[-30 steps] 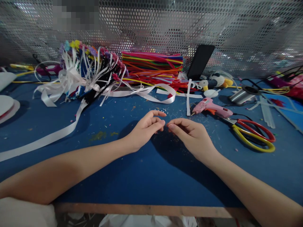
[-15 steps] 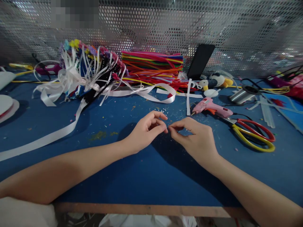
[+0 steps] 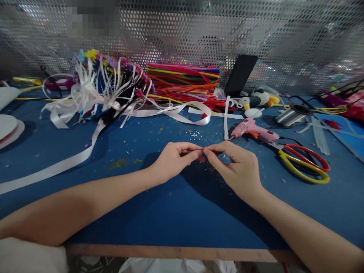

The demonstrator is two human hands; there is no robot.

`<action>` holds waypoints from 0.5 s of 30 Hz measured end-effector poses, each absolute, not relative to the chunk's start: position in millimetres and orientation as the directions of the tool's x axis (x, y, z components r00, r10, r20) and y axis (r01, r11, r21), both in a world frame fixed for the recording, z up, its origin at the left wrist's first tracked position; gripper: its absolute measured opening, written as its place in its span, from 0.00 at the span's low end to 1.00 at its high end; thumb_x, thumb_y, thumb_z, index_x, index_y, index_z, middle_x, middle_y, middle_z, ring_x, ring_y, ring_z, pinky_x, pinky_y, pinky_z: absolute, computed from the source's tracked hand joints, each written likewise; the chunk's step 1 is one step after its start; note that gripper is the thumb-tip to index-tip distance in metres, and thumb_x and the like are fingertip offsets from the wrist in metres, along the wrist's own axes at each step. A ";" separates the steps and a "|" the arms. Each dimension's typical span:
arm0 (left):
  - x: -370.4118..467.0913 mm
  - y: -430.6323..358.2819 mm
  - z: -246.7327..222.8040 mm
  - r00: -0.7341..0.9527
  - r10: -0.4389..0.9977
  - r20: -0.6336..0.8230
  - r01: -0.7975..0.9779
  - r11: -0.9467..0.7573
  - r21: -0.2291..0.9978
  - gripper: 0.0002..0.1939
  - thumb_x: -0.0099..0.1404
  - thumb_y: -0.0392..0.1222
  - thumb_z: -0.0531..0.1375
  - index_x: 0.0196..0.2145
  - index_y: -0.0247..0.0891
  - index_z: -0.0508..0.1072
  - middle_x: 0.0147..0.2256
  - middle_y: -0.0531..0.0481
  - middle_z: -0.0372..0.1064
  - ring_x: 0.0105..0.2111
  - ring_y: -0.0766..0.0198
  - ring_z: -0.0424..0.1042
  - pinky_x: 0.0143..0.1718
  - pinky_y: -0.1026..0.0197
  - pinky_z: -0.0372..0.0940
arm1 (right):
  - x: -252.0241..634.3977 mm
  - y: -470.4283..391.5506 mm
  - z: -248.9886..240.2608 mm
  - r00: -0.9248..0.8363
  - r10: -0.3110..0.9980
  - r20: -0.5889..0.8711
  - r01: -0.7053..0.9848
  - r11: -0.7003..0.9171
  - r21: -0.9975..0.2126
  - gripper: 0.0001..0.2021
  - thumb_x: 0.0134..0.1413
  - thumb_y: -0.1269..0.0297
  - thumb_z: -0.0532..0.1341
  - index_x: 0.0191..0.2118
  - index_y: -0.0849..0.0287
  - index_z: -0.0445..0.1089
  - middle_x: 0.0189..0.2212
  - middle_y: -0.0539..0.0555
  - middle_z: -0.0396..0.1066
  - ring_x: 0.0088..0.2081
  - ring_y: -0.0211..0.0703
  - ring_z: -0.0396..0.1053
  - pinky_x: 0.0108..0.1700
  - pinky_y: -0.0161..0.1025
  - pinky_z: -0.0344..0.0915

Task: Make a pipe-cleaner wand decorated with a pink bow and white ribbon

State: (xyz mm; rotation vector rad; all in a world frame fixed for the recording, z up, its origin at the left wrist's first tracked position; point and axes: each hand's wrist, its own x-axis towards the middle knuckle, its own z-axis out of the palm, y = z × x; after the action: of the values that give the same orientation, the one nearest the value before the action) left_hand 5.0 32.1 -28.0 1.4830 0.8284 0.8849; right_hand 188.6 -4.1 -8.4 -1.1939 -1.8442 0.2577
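My left hand (image 3: 178,161) and my right hand (image 3: 236,161) meet fingertip to fingertip above the middle of the blue table (image 3: 170,212). Thumb and fingers are pinched together on both sides. Whatever lies between the fingertips is too small to make out. Just beyond them, several tiny white beads (image 3: 195,135) are scattered on the tabletop. To the right of my right hand lie a pink hot glue gun (image 3: 256,130) and scissors with red and yellow handles (image 3: 305,163).
Behind, there are bundled pipe cleaners (image 3: 182,81), a ribboned bunch with flowers (image 3: 99,87), and a leaning black phone (image 3: 241,75). White ribbon (image 3: 57,172) trails leftward. A metal cup (image 3: 292,115) and glue sticks (image 3: 320,135) stand or lie right. A perforated metal panel (image 3: 176,30) closes the back.
My left fingers have closed from a loose curl into a pinch and moved against my right fingertips. My right hand has barely shifted. The white beads show more fully.
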 end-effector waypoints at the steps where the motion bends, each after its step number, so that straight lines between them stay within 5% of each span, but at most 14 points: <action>1: 4.9 32.1 -27.5 0.450 0.890 0.071 0.013 -0.086 0.996 0.12 0.65 0.46 0.63 0.41 0.36 0.80 0.34 0.46 0.80 0.29 0.66 0.74 0.30 0.64 0.65 | 188.4 -4.5 -7.8 -0.104 0.836 0.538 0.613 0.480 -0.628 0.05 0.59 0.67 0.63 0.35 0.56 0.78 0.30 0.50 0.79 0.32 0.37 0.74 0.35 0.36 0.69; 9: 7.4 31.3 -24.7 0.336 0.938 0.085 -0.027 -0.080 0.996 0.11 0.63 0.47 0.65 0.38 0.36 0.79 0.37 0.45 0.79 0.30 0.67 0.71 0.30 0.64 0.64 | 188.2 -1.7 -15.3 0.169 0.961 0.217 0.223 0.177 -0.959 0.07 0.52 0.57 0.69 0.36 0.53 0.80 0.33 0.51 0.80 0.34 0.42 0.76 0.38 0.39 0.71; 15: 8.0 32.4 -27.2 0.285 0.954 0.090 -0.144 -0.051 0.988 0.11 0.66 0.47 0.63 0.36 0.36 0.74 0.43 0.45 0.78 0.26 0.71 0.65 0.31 0.64 0.63 | 185.6 4.6 -14.2 0.168 0.983 0.077 -0.190 0.109 -0.976 0.07 0.52 0.62 0.69 0.27 0.55 0.74 0.34 0.51 0.78 0.36 0.37 0.73 0.44 0.37 0.69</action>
State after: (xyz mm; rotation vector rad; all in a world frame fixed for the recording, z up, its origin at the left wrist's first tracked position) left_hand 8.0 32.4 -27.2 1.2857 0.8596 1.1005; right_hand 185.6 4.6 -14.2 -1.0679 -0.9907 1.1126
